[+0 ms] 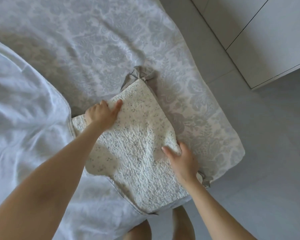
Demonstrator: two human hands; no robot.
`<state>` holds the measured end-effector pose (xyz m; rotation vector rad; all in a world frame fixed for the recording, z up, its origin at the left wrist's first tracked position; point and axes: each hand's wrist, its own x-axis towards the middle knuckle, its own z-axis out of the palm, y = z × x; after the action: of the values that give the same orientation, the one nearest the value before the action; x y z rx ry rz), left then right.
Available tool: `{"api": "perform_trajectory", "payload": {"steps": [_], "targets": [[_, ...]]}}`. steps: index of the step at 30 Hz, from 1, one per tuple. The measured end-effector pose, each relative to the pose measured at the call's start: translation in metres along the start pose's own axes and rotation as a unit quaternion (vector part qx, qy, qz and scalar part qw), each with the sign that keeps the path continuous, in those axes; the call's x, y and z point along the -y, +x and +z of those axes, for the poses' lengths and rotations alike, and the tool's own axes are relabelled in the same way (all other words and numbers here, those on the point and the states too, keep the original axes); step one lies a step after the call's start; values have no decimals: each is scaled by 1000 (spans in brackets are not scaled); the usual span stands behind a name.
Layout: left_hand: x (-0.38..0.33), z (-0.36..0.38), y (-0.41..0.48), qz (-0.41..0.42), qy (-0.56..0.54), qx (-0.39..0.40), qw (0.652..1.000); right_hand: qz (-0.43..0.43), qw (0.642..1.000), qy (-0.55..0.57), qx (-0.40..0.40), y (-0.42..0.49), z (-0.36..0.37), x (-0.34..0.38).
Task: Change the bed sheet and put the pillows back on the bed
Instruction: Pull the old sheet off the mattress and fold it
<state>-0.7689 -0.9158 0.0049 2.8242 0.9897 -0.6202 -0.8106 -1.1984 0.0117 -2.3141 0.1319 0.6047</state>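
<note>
Single view, head-worn wide-angle camera. The lens stands above the near edge of the bed (93, 40) and looks steeply down and slightly forward. The wearer's legs (140, 231) show at the bottom margin, directly beneath the camera. The left forearm (59, 170) and right forearm (215, 205) enter from the two lower corners and converge on mid-frame. There the left hand (102, 113) and right hand (182, 160) hold the pillow (137, 144), close to the lens. The bed fills the left and centre of the field. The floor (267, 153) fills the right, with a white cabinet (275, 40) in the upper right corner, farthest from the camera.
</note>
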Motion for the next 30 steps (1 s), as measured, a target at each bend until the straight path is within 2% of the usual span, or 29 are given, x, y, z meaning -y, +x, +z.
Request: {"api": "perform_trajectory", "payload": {"steps": [3, 6, 12, 17, 21, 24, 30], "targets": [[13, -35, -7, -13, -42, -36, 998, -18, 998, 61, -21, -13, -13, 22], [34, -80, -14, -44, -135, -104, 984, -67, 991, 107, -41, -26, -34, 59], [44, -196, -23, -66, -352, -198, 912, -239, 954, 132, -120, -21, -125, 174], [16, -292, -53, -36, -453, -230, 860, -360, 893, 85, -256, -39, -212, 246], [-3, -357, -89, -2, -507, -262, 821, -452, 822, 38, -343, -51, -276, 289], [-9, -391, -115, 5, -539, -304, 786, -491, 790, 8, -367, -56, -319, 317], [2, -433, -167, -33, -598, -374, 708, -557, 725, -15, -404, -75, -374, 382]]}}
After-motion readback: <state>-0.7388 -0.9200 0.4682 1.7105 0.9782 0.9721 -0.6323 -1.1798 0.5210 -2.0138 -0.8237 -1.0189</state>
